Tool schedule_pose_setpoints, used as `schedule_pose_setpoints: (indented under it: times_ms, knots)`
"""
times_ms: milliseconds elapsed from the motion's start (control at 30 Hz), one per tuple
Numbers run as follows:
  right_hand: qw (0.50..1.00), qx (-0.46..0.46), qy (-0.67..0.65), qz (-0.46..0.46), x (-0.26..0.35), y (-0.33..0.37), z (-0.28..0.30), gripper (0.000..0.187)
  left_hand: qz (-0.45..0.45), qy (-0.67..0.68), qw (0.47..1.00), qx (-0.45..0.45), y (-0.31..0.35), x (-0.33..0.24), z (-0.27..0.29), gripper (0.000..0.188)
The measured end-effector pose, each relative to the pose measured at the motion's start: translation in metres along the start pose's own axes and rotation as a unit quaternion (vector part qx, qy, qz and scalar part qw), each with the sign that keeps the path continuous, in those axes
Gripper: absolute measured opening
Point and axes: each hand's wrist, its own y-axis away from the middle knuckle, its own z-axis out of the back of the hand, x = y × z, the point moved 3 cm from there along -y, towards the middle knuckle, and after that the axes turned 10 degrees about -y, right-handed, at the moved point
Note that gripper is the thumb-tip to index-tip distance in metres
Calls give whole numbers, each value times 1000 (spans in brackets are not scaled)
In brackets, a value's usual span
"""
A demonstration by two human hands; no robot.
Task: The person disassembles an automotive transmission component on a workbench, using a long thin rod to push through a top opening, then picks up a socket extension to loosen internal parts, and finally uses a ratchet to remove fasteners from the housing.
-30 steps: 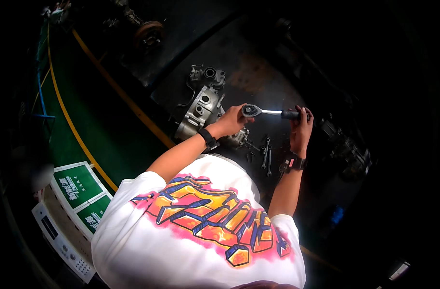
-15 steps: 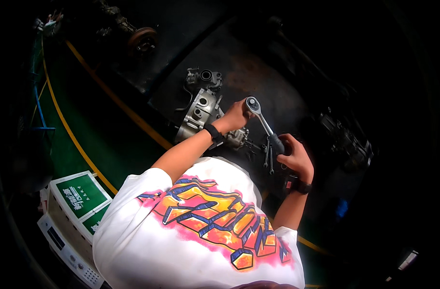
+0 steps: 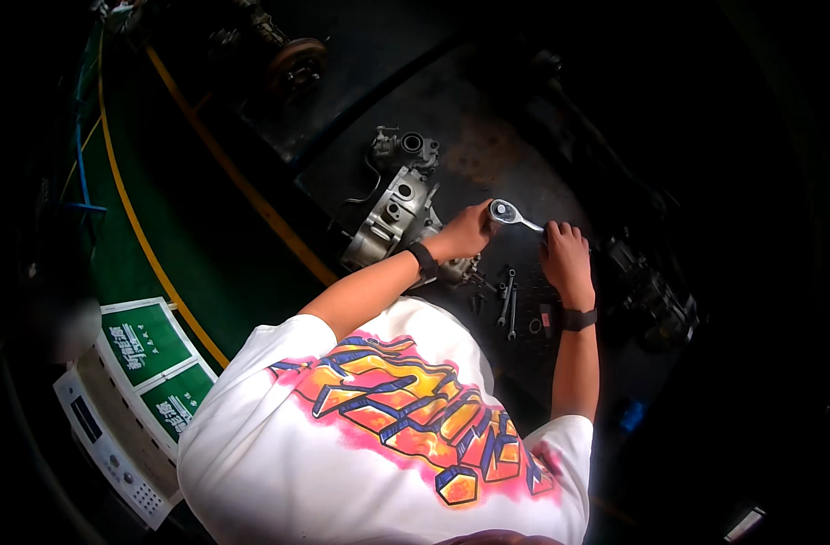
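Ratchet wrench [image 3: 515, 216] in your grip: your right hand [image 3: 566, 259] is closed around its handle end, and the shiny round head pokes out toward your left hand [image 3: 468, 232], which is curled over the spot where the head sits, fingers pressing down at the edge of the grey engine casing [image 3: 390, 221]. The two hands are near each other, the short bright shaft bridging the gap between them. You wear a dark band on each wrist. The casing lies just beyond and to the outer side of your left hand, a pale cast-metal piece with round ports, and a smaller dark-holed part [image 3: 406, 147] sits farther out past it. Just below your right hand, toward your body, a pair of slim spanners [image 3: 508, 298] lies flat on the dark work surface [image 3: 488, 118], side by side and apart from your fingers; small bits of hardware lie about them, too small to tell apart. On the far side of your right hand a dark lump of machinery [image 3: 651, 295] sits in shadow. Well off past your left elbow run a green floor [image 3: 152, 236] with a yellow stripe [image 3: 242, 186], and a white box with green panels [image 3: 138, 363]. Whether the socket is seated on a bolt is hidden under your left hand.
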Motion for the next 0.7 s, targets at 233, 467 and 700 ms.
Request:
schedule_pose_setpoints:
  times_ms: [233, 467, 700]
  knots:
    - [939, 273, -209, -13, 47, 45, 39, 65, -39, 28, 998, -27, -9, 12, -6, 17]
    - [988, 99, -105, -62, -58, 1, 0, 51, 18, 105, 989, 106, -6, 10, 3, 28]
    - [994, -67, -85, -29, -78, -23, -30, 45, 11, 30, 982, 184, -5, -14, 16, 38]
